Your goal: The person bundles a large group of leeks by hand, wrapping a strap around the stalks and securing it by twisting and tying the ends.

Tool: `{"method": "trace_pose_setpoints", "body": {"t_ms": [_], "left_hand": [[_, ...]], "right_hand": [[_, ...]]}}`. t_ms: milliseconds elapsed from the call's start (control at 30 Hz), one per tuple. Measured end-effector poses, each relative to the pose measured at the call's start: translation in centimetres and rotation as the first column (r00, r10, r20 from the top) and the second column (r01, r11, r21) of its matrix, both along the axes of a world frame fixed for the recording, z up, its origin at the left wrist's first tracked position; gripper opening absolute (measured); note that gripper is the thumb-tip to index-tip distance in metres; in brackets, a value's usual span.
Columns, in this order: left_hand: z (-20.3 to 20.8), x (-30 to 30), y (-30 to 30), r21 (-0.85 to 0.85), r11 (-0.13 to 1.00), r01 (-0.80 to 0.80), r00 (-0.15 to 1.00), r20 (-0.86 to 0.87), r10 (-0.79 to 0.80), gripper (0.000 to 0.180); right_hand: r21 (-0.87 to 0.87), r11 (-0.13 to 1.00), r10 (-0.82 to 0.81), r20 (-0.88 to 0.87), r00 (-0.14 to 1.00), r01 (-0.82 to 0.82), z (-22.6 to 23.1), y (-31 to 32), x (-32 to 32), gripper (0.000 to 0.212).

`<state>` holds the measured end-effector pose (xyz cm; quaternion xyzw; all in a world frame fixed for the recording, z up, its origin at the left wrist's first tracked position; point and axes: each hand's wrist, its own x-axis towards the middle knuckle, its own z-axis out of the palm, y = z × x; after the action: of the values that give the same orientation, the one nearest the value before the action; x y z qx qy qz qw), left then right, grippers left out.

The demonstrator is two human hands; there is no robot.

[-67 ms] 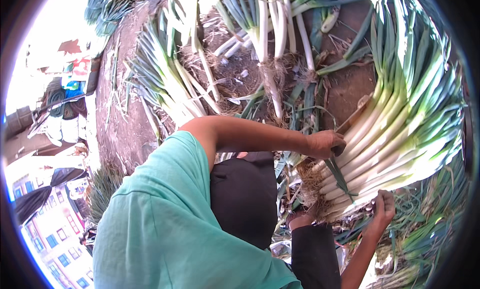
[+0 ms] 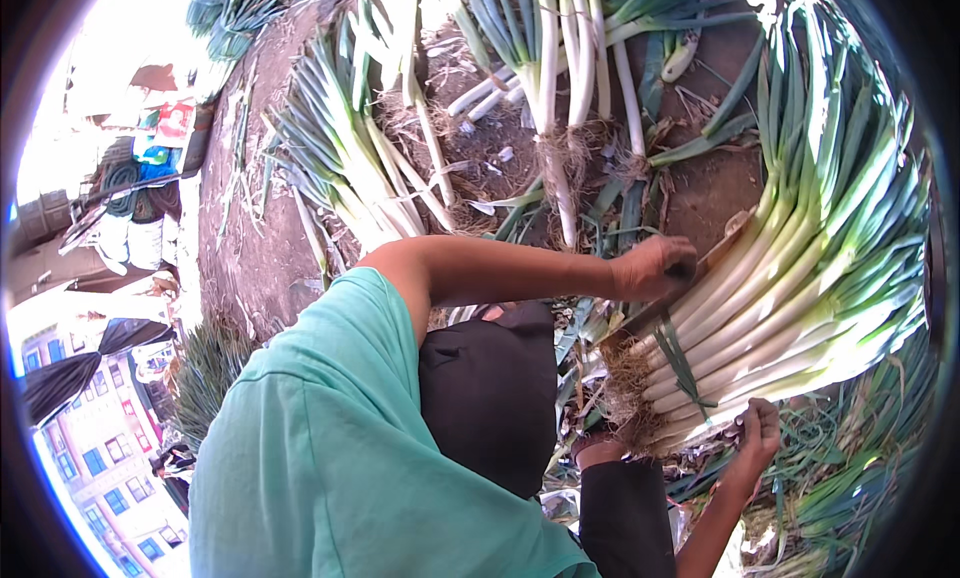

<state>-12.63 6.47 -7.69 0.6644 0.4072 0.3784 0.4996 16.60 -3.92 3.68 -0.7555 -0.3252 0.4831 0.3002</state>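
A large bunch of leeks [image 2: 735, 298] lies fanned out at the right, roots [image 2: 628, 378] toward me and green leaves at the far right. A flat green leaf strip [image 2: 682, 373] rests across the white stalks near the roots. My left hand [image 2: 655, 268] hovers at the bunch's upper edge with its fingers curled in; whatever they may hold is hidden. At the lower edge of the bunch, close to the stalks, my right hand [image 2: 760, 433] has its fingers pressed together. What is in them, if anything, is too small to tell.
A brown flat edge [image 2: 730, 240] shows along the bunch's upper side. More leeks [image 2: 545, 78] lie on the soil [image 2: 245, 268] at the top, with another group [image 2: 350, 168] left of them. Loose green leaves [image 2: 850, 458] cover the lower right. My bent knee [image 2: 490, 398] is in the middle.
My left hand has lifted up and away from the leaf strip and stalks. My right hand has dropped slightly lower. The whole view has shifted a little.
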Motion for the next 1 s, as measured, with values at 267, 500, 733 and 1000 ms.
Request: {"method": "trace_pose_setpoints", "body": {"t_ms": [267, 500, 733, 1000], "left_hand": [[-4.3, -17.0, 4.9, 0.038, 0.346, -0.937, 0.313, -0.345, 0.885, 0.006], [-12.7, -21.4, 6.9, -0.689, 0.349, -0.635, 0.656, -0.242, 0.715, 0.024], [-8.0, -20.9, 6.2, -0.557, 0.292, -0.777, 0.443, -0.155, 0.883, 0.027], [4.7, -17.5, 9.9, -0.266, 0.491, -0.83, 0.423, 0.273, 0.864, 0.032]], "right_hand": [[-0.182, 0.983, -0.045, -0.046, 0.998, 0.036, -0.3, -2.1, -2.7, 0.009], [-0.156, 0.987, -0.064, -0.089, 0.994, 0.049, -3.3, -3.7, -1.8, 0.021], [-0.202, 0.979, -0.013, -0.047, 0.999, 0.003, -2.3, -3.3, -1.9, 0.017], [-0.237, 0.972, 0.007, 0.006, 1.0, -0.006, -1.7, -2.5, -0.7, 0.014]]}}
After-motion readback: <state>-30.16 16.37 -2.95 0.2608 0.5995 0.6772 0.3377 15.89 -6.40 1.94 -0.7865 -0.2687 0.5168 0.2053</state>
